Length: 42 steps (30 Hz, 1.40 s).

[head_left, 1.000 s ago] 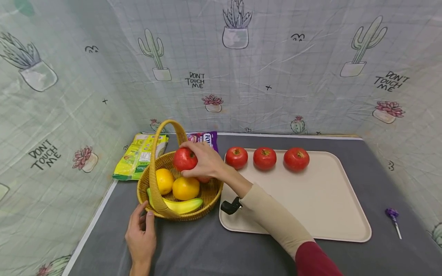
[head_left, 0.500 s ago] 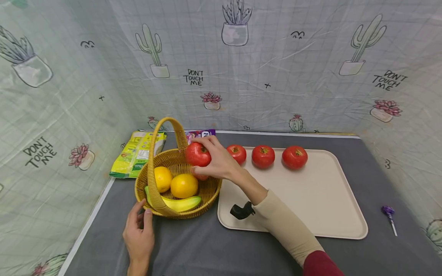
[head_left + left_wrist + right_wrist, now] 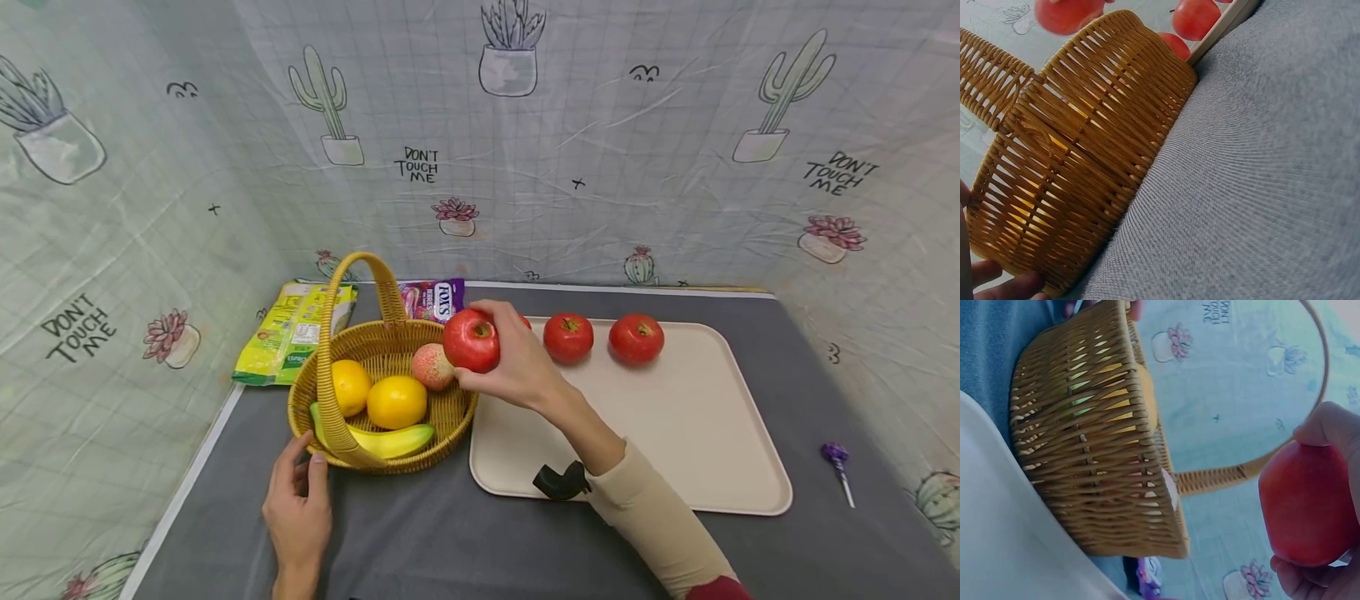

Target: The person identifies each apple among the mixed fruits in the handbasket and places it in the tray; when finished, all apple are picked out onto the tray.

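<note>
My right hand (image 3: 517, 358) grips a red apple (image 3: 471, 341) above the right rim of the yellow wicker basket (image 3: 457, 414). The right wrist view shows the thumb and fingers around that apple (image 3: 1310, 503). Inside the basket are two orange-yellow fruits, one of them an orange (image 3: 397, 402), with a banana (image 3: 397, 442) and a speckled pink peach (image 3: 432, 367). At the basket's front left, my left hand (image 3: 298, 508) touches the rim and outer wall with loosely bent fingers. Two apples, including a middle one (image 3: 567, 338), lie on the beige tray (image 3: 675, 433); another is mostly hidden behind my right hand.
Behind the basket lie a yellow-green packet (image 3: 288, 337) and a purple candy packet (image 3: 432, 300). A purple-wrapped lollipop (image 3: 836, 458) is right of the tray. The basket's tall handle (image 3: 327, 367) arches over it. Patterned cloth walls (image 3: 570, 217) enclose the table.
My right hand has carried the apple rightward from over the basket's middle to its right rim, uncovering the peach. The left hand has kept its place at the basket.
</note>
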Available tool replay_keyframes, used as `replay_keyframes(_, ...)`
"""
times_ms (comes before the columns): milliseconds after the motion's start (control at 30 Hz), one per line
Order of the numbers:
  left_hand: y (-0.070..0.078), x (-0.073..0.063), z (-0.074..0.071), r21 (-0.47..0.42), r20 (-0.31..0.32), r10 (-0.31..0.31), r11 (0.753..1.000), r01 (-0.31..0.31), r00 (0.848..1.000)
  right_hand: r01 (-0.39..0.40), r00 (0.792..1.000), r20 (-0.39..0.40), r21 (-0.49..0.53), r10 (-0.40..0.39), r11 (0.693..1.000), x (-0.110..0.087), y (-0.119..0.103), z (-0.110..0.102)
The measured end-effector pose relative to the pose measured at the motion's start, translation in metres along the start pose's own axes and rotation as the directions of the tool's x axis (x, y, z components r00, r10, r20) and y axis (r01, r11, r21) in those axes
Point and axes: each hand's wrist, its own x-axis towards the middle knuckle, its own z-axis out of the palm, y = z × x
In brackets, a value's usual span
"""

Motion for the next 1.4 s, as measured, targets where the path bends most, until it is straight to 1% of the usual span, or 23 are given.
replay_keyframes(167,0.001,0.000,0.000,0.010,0.003,-0.003,1.000,0.003,1.000,0.004,0.999,-0.050,-0.006,-0.004,1.000,-0.017,0.006,-0.015)
replay_keyframes(433,0.000,0.000,0.000,-0.004,-0.008,0.019,1.000,-0.019,1.000,0.014,0.990,-0.142,-0.039,-0.020,0.999,-0.039,0.019,-0.040)
replay_keyframes(600,0.001,-0.001,0.000,-0.007,-0.008,0.007,1.000,-0.007,1.000,-0.012,0.978,-0.210,-0.030,0.006,0.999,-0.047,0.029,-0.053)
replay_keyframes(833,0.002,0.000,0.000,-0.001,-0.010,0.001,1.000,-0.001,1.000,-0.063,0.953,-0.297,-0.006,0.059,0.998,-0.054,0.048,-0.074)
replay_keyframes(1000,0.004,-0.001,0.000,-0.003,-0.005,0.008,1.000,-0.008,1.000,-0.079,0.929,-0.362,0.020,0.081,0.997,-0.056,0.063,-0.092)
replay_keyframes(1100,0.004,-0.001,0.001,-0.002,-0.002,0.009,1.000,-0.009,1.000,-0.119,0.908,-0.399,0.051,0.129,0.992,-0.059,0.071,-0.106)
replay_keyframes(1233,0.003,-0.001,0.001,0.001,-0.005,0.003,1.000,-0.003,1.000,-0.200,0.871,-0.442,0.080,0.214,0.977,-0.063,0.080,-0.123)
replay_keyframes(1400,0.002,0.000,0.001,0.006,-0.013,-0.001,1.000,0.001,1.000,-0.279,0.815,-0.500,0.105,0.293,0.954,-0.068,0.092,-0.140)
